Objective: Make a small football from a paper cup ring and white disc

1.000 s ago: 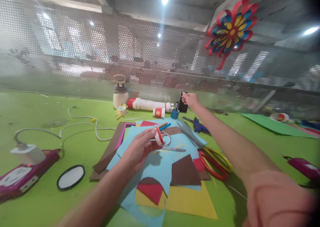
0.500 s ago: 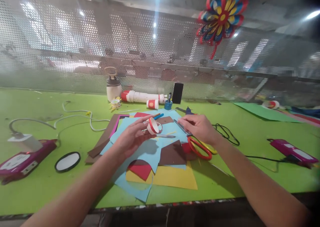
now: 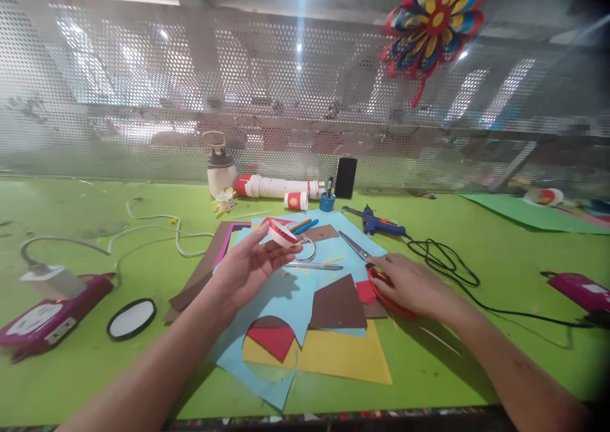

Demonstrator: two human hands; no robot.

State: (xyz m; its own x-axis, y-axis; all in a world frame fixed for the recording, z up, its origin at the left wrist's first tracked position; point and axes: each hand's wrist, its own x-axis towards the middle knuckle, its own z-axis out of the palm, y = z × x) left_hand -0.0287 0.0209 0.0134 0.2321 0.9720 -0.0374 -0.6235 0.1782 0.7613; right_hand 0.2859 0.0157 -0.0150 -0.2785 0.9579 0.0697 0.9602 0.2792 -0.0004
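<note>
Between the thumb and fingers of my left hand is a short white ring with a red band, which looks like a slice of a paper cup. It is held tilted above the papers. My right hand grips the handles of the scissors, whose blades point away to the left over light blue paper. The hand covers much of the red handle. Under the held ring lie a silvery pen and a thin round hoop. Brown paper and yellow paper lie nearer me.
A blue glue gun with a black cord rests at the right. Behind stand a paper cup, a white tube, a spray bottle and a phone. At the left are a power strip and a black-rimmed disc.
My right hand has moved from the blades back to the scissors' handles. My left hand has turned the ring and shifted slightly left. The view has swung a little left.
</note>
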